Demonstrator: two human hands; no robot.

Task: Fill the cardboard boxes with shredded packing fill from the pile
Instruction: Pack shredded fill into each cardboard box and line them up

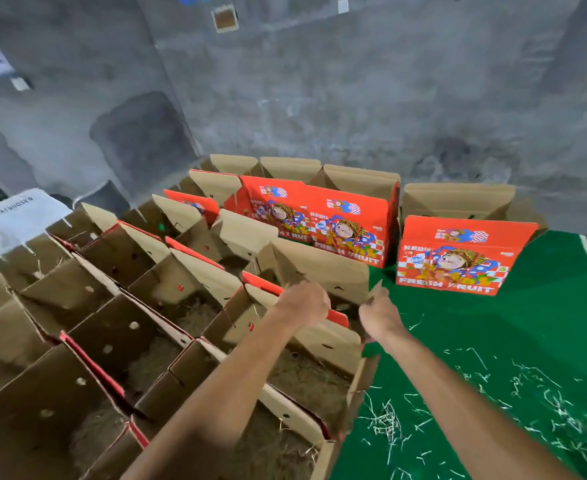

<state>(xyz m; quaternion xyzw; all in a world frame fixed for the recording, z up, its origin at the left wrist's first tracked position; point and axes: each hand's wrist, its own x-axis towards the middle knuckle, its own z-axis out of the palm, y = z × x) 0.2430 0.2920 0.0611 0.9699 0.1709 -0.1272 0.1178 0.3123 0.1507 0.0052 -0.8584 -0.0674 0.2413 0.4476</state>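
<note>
Cardboard boxes (119,341) packed across floor's left side, near ones already hold shredded fill (306,379). My left hand (304,303) and right hand (380,315) reach over an unfilled box, grips unclear. Far-edge boxes look empty; scraps (545,403) litter right floor (545,323).

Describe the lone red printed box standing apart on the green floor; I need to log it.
The red printed cardboard box stands upright on the green floor, apart from the packed rows. Its front shows a cartoon figure, checker pattern and "FRESH FRUIT" lettering. The brown top flaps stand open. Its inside is hidden. Neither hand touches it.
</note>
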